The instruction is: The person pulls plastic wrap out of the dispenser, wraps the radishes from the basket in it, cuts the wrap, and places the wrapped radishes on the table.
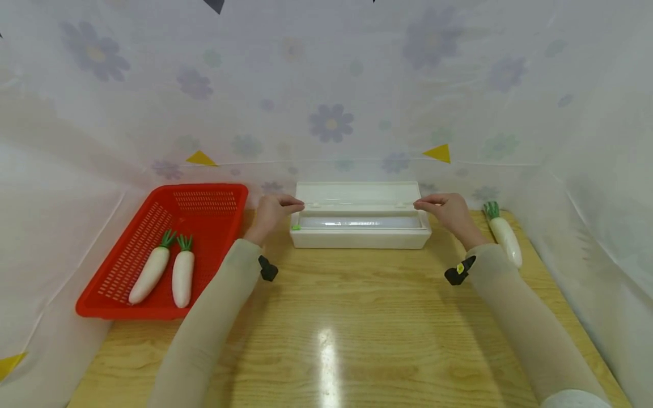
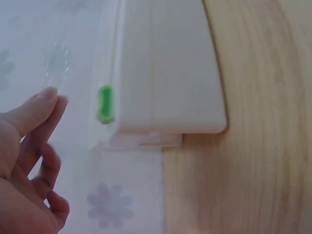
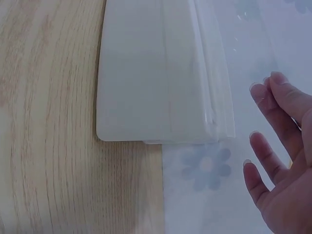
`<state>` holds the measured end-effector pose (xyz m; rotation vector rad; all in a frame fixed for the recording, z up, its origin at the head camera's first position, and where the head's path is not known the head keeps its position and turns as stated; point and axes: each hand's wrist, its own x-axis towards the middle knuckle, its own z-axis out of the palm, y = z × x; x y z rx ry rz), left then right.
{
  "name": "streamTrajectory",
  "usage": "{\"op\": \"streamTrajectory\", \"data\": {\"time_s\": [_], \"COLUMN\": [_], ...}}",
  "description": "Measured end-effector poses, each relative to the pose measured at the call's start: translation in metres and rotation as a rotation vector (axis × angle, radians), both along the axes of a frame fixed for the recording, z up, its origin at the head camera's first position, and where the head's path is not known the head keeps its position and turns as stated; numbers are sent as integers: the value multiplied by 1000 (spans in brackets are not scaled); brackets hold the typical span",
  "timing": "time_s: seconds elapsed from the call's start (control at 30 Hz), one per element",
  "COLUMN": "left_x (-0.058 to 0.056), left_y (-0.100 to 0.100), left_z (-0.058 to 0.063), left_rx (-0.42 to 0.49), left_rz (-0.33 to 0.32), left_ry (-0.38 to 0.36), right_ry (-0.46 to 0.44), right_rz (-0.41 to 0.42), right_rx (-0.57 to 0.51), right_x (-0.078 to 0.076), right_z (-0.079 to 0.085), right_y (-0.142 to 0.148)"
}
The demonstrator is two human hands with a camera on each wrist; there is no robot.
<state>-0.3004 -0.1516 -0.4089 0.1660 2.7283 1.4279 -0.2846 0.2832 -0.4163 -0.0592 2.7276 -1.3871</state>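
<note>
A white cling film dispenser point(image 1: 361, 240) stands at the back of the table, its lid point(image 1: 357, 190) raised and a roll of clear film point(image 1: 357, 222) inside. At its left end sits a small green cutter slider point(image 2: 105, 104). My left hand point(image 1: 270, 214) pinches the left end of a film edge between thumb and forefinger, above the box. On the opposite side my right hand point(image 1: 451, 214) pinches the other end the same way. Between them the transparent film point(image 1: 357, 203) shows mostly as faint glints. The remaining fingers of both hands are loosely curled.
To the left, a red plastic basket point(image 1: 232, 241) holds two white radishes point(image 1: 150, 275) with green tops. One more radish point(image 1: 505, 241), shiny on its surface, lies at the table's right edge. Flower-patterned white sheeting point(image 1: 331, 73) hangs behind and along both sides of the wooden table point(image 1: 382, 328).
</note>
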Motion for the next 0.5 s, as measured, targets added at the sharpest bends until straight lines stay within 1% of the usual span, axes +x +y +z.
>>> {"op": "streamTrajectory", "data": {"time_s": [0.1,0.17,0.23,0.37,0.5], "left_x": [-4,-6,-8,-12,-12], "left_y": [-2,-4,-5,-8,-11], "left_z": [8,12,14,15,18], "left_rx": [1,9,13,13,9], "left_rz": [-5,-7,-11,-31,-47], "left_ry": [-71,-96,-85,-24,-23], "right_ry": [-11,-18,-13,9,14], "right_rz": [-11,-10,-3,13,22], "right_rx": [-26,-48,-60,-83,-103], "right_x": [0,1,1,0,1], "right_z": [4,7,9,10,12], "right_y": [2,2,3,7,10]}}
